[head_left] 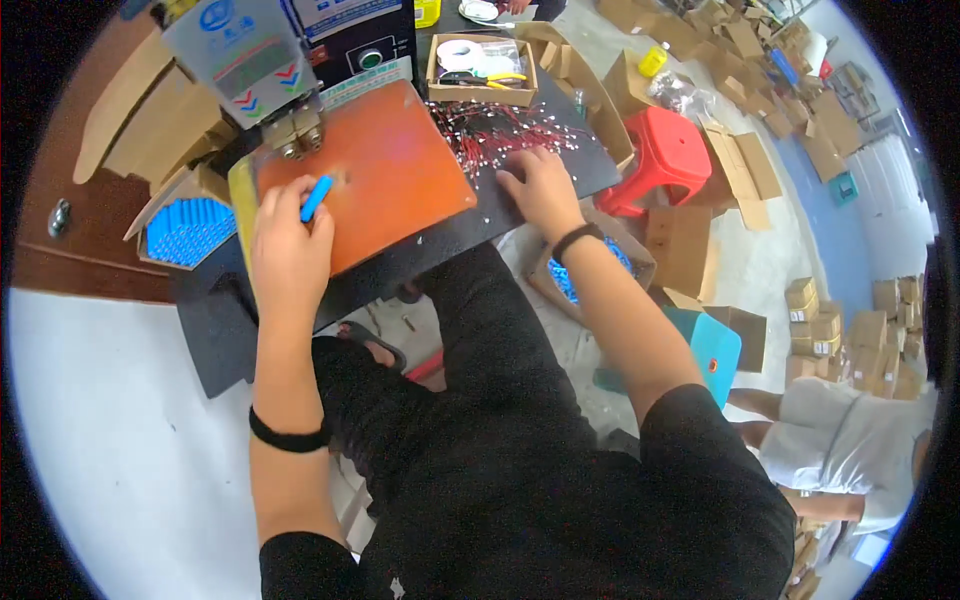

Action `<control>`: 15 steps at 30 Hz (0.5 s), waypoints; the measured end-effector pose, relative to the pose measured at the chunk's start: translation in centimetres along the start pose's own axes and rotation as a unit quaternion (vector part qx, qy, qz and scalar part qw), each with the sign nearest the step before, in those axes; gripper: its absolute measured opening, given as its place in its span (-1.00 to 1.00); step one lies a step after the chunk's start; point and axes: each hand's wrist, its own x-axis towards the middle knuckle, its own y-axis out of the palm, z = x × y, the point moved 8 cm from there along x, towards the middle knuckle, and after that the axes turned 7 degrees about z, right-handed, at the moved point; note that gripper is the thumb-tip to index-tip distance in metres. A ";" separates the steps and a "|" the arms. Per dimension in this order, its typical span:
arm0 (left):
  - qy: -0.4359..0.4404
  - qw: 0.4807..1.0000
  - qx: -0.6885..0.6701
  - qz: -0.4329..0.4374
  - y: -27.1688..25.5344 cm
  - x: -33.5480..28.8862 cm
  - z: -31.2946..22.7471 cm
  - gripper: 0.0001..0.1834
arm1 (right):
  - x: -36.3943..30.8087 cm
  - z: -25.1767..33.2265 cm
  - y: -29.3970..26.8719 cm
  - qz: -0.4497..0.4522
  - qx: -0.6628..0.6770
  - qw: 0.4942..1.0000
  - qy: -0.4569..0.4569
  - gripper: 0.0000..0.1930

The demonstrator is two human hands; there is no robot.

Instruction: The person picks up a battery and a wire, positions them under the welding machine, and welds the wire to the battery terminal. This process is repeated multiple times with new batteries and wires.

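Blue cylinder (316, 198) in the left hand (288, 238)

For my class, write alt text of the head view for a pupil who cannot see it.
The left hand holds a blue cylinder over an orange mat, beside a machine. The right hand is at the edge of scattered red wires on a black table.

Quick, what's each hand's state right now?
Left hand: closed, holding a blue cylinder.
Right hand: at the red wires; whether it grips any cannot be told.
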 end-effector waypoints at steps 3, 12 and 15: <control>-0.007 0.999 -0.027 -0.017 0.1 0.2 0.2 -0.71 | 2.0 -0.6 0.9 0.033 -0.031 0.999 0.017 -0.83; -0.022 0.998 -0.052 -0.029 -1.4 0.8 -0.4 -0.75 | 4.5 1.7 0.9 0.079 -0.051 0.995 -0.019 -0.79; 0.001 1.000 -0.016 -0.012 -1.1 0.6 0.1 -0.71 | 5.0 1.6 1.2 0.073 -0.058 0.996 0.011 -0.79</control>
